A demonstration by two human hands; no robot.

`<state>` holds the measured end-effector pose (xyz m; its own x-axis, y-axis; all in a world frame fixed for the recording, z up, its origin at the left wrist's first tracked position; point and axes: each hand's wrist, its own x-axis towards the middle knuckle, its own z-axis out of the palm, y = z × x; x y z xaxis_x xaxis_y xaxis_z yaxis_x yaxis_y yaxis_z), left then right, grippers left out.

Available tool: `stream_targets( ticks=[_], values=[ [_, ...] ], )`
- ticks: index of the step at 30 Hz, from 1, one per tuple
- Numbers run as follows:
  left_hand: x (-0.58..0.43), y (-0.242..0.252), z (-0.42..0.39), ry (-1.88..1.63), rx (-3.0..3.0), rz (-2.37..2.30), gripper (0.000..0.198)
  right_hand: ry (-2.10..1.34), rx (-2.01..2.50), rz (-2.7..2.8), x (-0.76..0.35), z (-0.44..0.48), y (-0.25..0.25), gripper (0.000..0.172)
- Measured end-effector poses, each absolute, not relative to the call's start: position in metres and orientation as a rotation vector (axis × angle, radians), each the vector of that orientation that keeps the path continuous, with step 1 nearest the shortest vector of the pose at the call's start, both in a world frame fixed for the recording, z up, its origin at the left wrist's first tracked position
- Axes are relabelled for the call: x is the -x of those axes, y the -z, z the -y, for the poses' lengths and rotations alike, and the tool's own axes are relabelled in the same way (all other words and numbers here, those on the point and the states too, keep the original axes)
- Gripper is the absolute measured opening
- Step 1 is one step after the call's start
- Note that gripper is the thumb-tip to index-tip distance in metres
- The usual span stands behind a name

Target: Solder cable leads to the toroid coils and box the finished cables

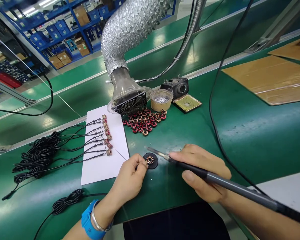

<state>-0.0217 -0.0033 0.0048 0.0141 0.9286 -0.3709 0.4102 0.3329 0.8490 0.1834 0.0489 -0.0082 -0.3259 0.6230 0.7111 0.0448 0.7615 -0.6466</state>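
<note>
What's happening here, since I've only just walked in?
A person's left hand reaches to a small copper-wound toroid coil on a round black pad, while the right hand holds a soldering iron beside it. Wired coils lie in a row on white paper, and loose toroids sit piled near a fume extractor fan.

Matt grey plastic soldering iron (230, 183), glossy green bench mat (240, 140).

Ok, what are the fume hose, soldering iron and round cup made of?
The fume hose looks like foil ducting: crinkled shiny silver, spiral ribs. The soldering iron has a matte dark handle, likely plastic, and a bright metal shaft. The round cup looks tan and rough-walled, maybe cork or pressed fibre; can't tell which.
</note>
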Motion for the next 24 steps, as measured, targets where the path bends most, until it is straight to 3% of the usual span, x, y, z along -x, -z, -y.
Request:
stream_targets(
  ticks=[7,24],
  values=[
    [0.0193,-0.0031,0.0057,-0.650,-1.246,-1.599,0.019,-0.816,0.541,1.771,-0.1880,-0.0470,0.0084,0.020],
    [0.0194,-0.0025,0.0054,-0.623,-1.266,-1.593,0.019,-0.859,0.501,1.848,-0.1881,-0.0471,0.0002,0.022]
  ],
)
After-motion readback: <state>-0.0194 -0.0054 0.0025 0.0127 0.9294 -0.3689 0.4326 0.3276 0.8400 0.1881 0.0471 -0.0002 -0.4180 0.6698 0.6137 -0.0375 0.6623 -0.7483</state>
